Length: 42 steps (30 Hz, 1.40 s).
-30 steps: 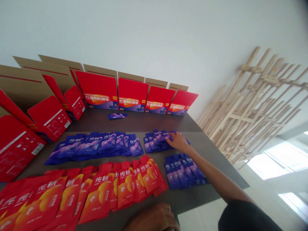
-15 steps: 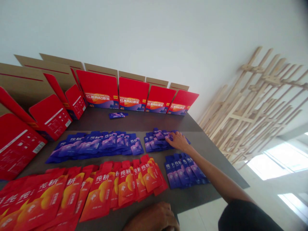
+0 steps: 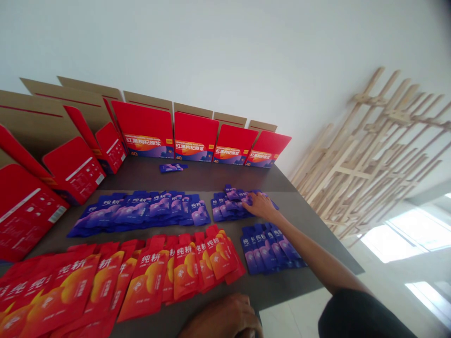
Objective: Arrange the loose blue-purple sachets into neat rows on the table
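Note:
My right hand (image 3: 260, 205) rests on a fanned pile of purple-blue pouches (image 3: 221, 208) right of the table's middle. Its fingers and thumb are spread over the pouches, and part of the pile is hidden under it. Below my forearm lies another fan of purple pouches (image 3: 262, 251). At the bottom edge, my left hand (image 3: 225, 317) is curled closed by the table's near side. Its inner side is out of sight, so I cannot tell what it holds, if anything. Red-orange pouches (image 3: 148, 277) overlap in a long row to its left.
A longer row of purple pouches (image 3: 134, 213) lies left on the dark table (image 3: 211, 180). One pouch (image 3: 172, 167) lies apart near the back. Open red cartons (image 3: 195, 141) line the back and left (image 3: 75, 171). Wooden racks (image 3: 366, 159) stand beyond the table's right edge.
Both hands stay almost where they were, the right one still on the purple pouches. The view has shifted very slightly.

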{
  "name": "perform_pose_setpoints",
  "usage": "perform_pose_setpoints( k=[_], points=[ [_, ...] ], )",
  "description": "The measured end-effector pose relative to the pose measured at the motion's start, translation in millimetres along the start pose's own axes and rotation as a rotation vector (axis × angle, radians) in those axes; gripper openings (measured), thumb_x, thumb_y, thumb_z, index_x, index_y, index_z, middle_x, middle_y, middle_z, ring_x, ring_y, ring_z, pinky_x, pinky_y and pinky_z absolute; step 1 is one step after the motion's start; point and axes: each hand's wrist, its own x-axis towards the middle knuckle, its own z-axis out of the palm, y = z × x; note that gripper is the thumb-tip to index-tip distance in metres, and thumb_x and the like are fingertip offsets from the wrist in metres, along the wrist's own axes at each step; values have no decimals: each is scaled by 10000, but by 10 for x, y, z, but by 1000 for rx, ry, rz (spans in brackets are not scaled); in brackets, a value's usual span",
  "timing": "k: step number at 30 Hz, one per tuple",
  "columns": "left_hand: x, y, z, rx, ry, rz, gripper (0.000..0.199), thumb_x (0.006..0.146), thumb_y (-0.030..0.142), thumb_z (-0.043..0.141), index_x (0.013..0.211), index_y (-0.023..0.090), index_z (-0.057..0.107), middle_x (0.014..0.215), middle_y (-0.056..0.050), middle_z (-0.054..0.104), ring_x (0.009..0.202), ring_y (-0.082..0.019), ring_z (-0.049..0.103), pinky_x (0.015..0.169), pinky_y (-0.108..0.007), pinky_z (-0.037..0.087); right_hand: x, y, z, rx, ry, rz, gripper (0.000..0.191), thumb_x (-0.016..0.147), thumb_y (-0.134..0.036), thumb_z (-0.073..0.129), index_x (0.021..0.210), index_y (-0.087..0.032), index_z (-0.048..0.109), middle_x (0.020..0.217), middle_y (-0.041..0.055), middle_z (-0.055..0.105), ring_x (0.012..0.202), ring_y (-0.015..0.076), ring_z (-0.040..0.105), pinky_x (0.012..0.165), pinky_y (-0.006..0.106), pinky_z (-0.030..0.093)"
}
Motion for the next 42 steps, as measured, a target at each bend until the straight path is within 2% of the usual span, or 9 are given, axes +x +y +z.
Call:
perform_pose_setpoints(
  k=[9, 16, 20, 29, 34, 42],
  points=[
    [0, 14, -22, -15, 11, -10, 222, 1006, 124, 654, 1110, 270, 785, 987, -22, 756, 949, -187, 658, 841, -248, 506, 10, -43, -10, 100, 25, 93, 598, 1043, -514, 536, 1447, -75, 569, 1370, 252, 618, 1254, 332, 662, 1048, 359, 470],
    [-12, 56, -50, -12, 10, -39, 227, 1006, 116, 648, 1100, 272, 784, 1000, -24, 761, 967, -193, 669, 859, -255, 519, -76, 52, -100, 164, 39, 41, 560, 1078, -517, 483, 1491, -148, 565, 1355, 207, 639, 1259, 310, 654, 1071, 356, 446],
    [-7, 83, -63, -29, 21, -30, 233, 972, 81, 679, 1071, 268, 777, 1003, -6, 772, 999, -187, 676, 869, -247, 514, -148, -36, -95, 179, 53, -11, 552, 1078, -498, 487, 1501, -149, 556, 1346, 195, 645, 1278, 299, 642, 1101, 350, 430],
    [-20, 121, -94, -77, 53, -37, 307, 936, 49, 676, 1112, 279, 781, 1040, 2, 798, 1009, -180, 699, 888, -248, 522, -206, -488, -135, 139, -16, 3, 605, 1020, -533, 539, 1486, -148, 559, 1392, 223, 595, 1228, 366, 673, 1047, 411, 491],
    [-16, 158, -136, -80, 45, -51, 333, 910, 27, 675, 1099, 282, 777, 1053, -2, 797, 1019, -185, 703, 904, -258, 530, -164, -494, -126, 112, -51, 7, 619, 1030, -535, 519, 1491, -126, 565, 1430, 245, 575, 1270, 375, 652, 1073, 423, 480],
    [4, 195, -178, -71, 22, -37, 353, 914, 9, 662, 1120, 269, 783, 1040, -2, 795, 1020, -182, 700, 871, -251, 524, -118, -442, -125, 60, -89, -31, 624, 1051, -559, 466, 1514, -153, 570, 1447, 226, 586, 1301, 373, 632, 1088, 452, 479]
  ],
)
